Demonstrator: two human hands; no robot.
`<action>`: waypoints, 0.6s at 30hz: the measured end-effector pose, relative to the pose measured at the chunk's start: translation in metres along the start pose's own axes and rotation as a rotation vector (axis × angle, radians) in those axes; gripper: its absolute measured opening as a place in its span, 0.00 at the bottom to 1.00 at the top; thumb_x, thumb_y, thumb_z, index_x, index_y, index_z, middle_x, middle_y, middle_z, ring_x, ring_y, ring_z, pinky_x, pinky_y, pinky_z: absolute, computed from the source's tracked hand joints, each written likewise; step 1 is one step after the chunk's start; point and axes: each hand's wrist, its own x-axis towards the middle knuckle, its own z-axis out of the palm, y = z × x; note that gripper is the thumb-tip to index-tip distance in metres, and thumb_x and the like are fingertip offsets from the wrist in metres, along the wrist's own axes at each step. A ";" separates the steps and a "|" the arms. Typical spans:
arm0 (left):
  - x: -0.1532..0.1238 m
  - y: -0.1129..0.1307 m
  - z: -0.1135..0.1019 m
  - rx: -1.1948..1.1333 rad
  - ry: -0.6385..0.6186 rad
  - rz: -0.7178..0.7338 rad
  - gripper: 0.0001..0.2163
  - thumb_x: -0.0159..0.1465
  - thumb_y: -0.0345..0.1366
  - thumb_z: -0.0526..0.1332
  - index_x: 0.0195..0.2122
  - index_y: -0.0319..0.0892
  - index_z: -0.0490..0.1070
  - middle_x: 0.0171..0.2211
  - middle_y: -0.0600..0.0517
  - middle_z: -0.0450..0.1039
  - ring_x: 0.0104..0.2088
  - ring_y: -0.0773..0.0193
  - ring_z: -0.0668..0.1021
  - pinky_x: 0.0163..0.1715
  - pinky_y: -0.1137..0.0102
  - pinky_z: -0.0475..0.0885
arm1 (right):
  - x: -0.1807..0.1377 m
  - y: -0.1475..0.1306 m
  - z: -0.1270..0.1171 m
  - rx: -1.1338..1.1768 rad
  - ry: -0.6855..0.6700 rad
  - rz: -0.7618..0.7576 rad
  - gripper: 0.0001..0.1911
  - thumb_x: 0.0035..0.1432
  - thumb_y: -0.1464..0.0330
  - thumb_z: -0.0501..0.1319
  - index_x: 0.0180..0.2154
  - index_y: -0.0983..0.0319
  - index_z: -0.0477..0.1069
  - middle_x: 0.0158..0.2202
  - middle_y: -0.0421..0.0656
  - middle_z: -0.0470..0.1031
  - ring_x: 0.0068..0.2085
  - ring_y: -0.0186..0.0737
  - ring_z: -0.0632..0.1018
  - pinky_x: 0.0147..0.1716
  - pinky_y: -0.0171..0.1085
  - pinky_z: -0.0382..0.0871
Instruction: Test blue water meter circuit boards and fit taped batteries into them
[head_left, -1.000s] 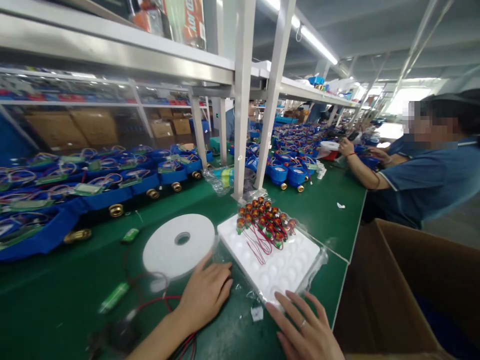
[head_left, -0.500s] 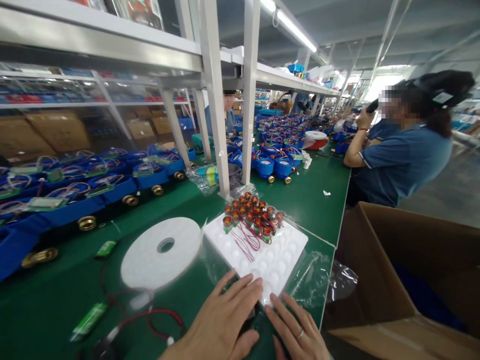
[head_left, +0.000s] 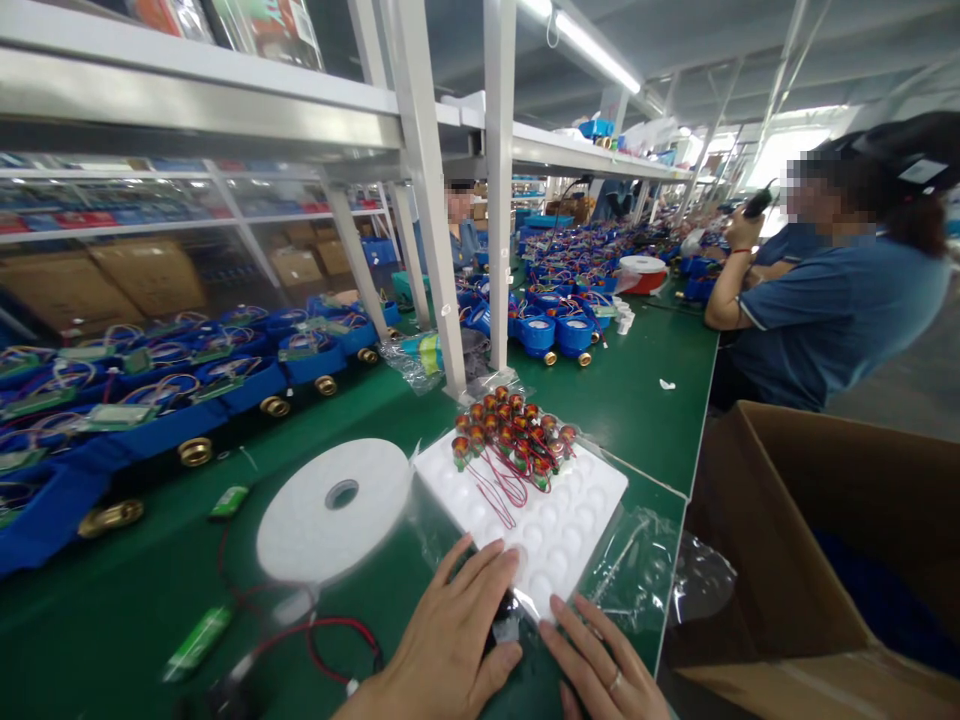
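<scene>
The left hand (head_left: 454,635) and right hand (head_left: 611,665) lay at the near corner of the white tray (head_left: 559,535), fingers (head_left: 495,588) spread, gripping nothing, apparently steadying it.

A lit ceiling tube (head_left: 598,54) runs above long metal shelving (head_left: 225,106).

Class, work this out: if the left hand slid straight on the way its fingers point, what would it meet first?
Most likely the left hand would meet the white tray's near edge; whether they touch now is hard to tell.
</scene>
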 end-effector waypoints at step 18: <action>-0.003 -0.023 0.005 0.053 0.076 -0.233 0.25 0.66 0.39 0.51 0.62 0.37 0.47 0.60 0.44 0.59 0.61 0.56 0.59 0.61 0.52 0.53 | -0.015 0.002 0.009 -0.022 -0.055 -0.006 0.22 0.56 0.78 0.52 0.51 0.60 0.70 0.53 0.40 0.70 0.51 0.43 0.73 0.45 0.36 0.73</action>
